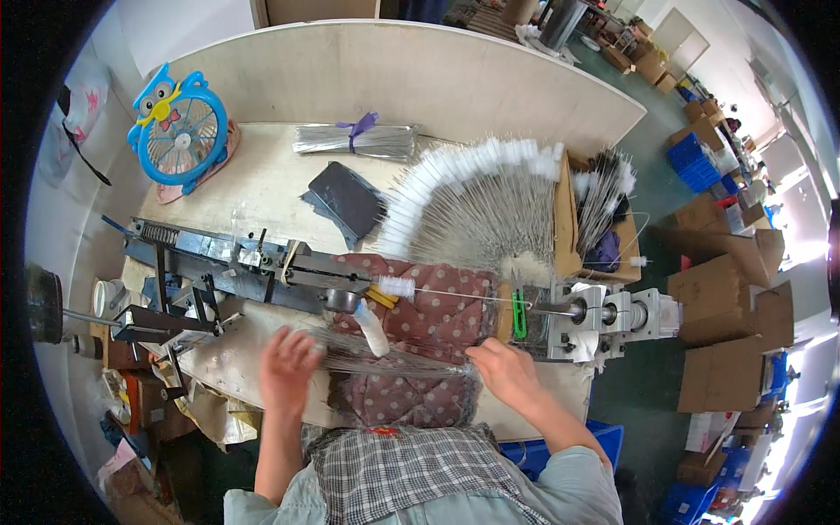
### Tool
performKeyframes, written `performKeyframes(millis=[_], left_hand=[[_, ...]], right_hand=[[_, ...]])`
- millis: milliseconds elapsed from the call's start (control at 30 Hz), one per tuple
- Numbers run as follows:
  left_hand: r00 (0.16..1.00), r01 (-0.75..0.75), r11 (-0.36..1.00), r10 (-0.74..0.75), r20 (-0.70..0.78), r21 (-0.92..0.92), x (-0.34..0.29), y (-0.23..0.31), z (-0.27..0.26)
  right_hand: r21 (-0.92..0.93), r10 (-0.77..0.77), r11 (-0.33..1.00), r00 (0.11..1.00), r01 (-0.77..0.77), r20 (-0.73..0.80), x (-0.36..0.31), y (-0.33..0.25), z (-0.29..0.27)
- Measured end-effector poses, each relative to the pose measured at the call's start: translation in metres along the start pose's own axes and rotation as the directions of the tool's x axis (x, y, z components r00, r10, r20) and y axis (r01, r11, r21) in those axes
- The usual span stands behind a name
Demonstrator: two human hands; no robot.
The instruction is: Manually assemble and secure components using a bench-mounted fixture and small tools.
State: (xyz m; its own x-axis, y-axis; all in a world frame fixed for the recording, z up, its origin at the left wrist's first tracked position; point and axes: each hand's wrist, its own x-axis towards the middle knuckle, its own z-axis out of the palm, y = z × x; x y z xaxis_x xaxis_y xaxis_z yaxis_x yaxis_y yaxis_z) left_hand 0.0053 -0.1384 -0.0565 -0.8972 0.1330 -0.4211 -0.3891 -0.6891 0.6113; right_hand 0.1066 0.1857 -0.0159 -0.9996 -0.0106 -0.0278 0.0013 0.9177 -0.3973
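A loose bundle of thin metal wires [411,360] lies across a brown polka-dot quilted pad [411,408] in front of me. My left hand [290,360] is raised beside its left end, fingers apart and slightly blurred. At the right end, my right hand [505,367] has its fingertips pinched together; what they hold is too small to make out. Beyond the bundle, a brush with white bristles [396,286] sits at the end of the left metal fixture [306,271]. Its wire stem runs right to the spindle machine [604,317]. A white-wrapped handle [372,329] slants down from the fixture.
Many finished white-tipped wire brushes [472,201] fan out at the back, beside a cardboard box [567,219] of more brushes. A tied wire bundle [354,140], a dark folded cloth [346,199] and a blue fan [181,136] stand farther left. Green-handled scissors [519,315] lie by the spindle.
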Motion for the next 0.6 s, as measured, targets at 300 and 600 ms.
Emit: performKeyframes(millis=[300,600], left_hand=[[0.908,0.391,0.870,-0.310,0.283,-0.300,-0.035,0.010,0.171],[0.853,0.331,0.886,-0.428,0.298,0.325,-0.046,0.016,0.101]], right_hand=[[-0.029,0.015,0.999,1.000,-0.015,0.020,-0.003,-0.008,0.001],[-0.295,-0.070,0.956,0.978,0.008,-0.199,0.004,-0.007,-0.105]])
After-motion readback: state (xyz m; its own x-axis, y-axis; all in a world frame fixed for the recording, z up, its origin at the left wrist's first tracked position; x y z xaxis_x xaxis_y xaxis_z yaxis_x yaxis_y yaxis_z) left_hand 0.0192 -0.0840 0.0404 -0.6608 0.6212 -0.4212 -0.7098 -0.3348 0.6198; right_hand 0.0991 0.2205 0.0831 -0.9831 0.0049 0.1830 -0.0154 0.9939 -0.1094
